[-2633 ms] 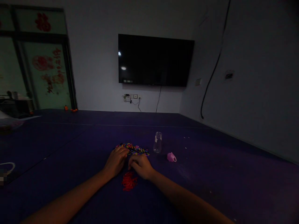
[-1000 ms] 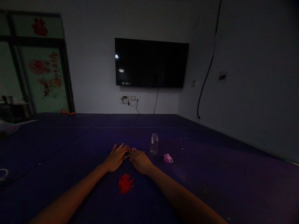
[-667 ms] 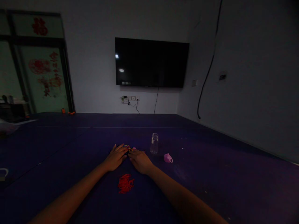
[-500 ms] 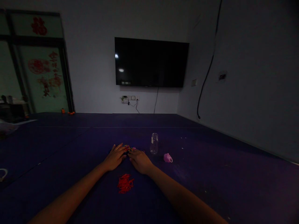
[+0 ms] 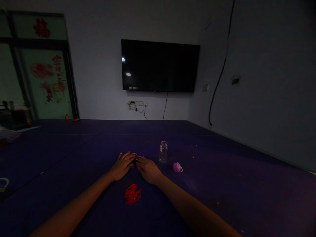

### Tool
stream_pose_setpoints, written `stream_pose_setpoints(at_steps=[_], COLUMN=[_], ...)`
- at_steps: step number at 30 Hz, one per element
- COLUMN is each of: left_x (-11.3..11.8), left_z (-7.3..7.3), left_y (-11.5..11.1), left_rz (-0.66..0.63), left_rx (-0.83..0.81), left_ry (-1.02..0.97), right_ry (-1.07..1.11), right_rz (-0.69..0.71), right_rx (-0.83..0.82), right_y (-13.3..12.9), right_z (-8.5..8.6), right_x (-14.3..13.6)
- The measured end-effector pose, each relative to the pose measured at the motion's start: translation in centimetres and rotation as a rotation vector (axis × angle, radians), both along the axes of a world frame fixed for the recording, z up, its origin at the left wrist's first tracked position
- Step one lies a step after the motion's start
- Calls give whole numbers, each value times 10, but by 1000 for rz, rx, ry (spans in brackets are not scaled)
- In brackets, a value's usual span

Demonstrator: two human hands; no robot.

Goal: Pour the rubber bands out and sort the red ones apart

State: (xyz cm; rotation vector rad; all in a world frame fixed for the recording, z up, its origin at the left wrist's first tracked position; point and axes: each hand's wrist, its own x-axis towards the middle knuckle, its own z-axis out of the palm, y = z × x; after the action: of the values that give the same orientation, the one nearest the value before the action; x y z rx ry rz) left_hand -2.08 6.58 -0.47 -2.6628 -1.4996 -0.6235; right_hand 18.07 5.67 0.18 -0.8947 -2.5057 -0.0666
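Note:
A small heap of multicoloured bands point(image 5: 135, 156) lies on the dark blue surface, partly covered by both hands. My left hand point(image 5: 121, 167) rests over its left side, palm down with fingers spread. From the right, my right hand point(image 5: 148, 170) lies palm down over the heap, its fingers stretched towards the left hand and partly hidden. Nearer to me, between the forearms, is a pile of red bands point(image 5: 132, 194). A clear bottle point(image 5: 163, 152) without a lid stands upright right of my right hand. Beside it sits a pink cap with a loop point(image 5: 177, 167).
The blue surface point(image 5: 222, 184) reaches back to a wall with a black television point(image 5: 160, 65). A white ring-shaped object point(image 5: 5, 183) is at the left edge. Small orange items point(image 5: 75, 119) lie far back left, and a dark cable point(image 5: 217, 87) hangs on the right wall.
The fingers have shifted very slightly over the multicoloured bands. The bottle, the cap and the red pile stay where they were.

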Motion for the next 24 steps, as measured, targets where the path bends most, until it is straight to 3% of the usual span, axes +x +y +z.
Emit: stream_pose_setpoints(at_steps=[13, 17, 24], left_x=[-8, -6, -4], left_z=[3, 2, 1], left_y=[-9, -17, -30], left_rz=[-141, -131, 75], left_rx=[286, 219, 26], left_ry=[-144, -351, -716], right_ry=[84, 91, 78], right_rz=[-164, -166, -158], right_rx=[-40, -30, -21], right_y=[-6, -7, -4], right_z=[5, 6, 4], right_x=[-2, -3, -3])
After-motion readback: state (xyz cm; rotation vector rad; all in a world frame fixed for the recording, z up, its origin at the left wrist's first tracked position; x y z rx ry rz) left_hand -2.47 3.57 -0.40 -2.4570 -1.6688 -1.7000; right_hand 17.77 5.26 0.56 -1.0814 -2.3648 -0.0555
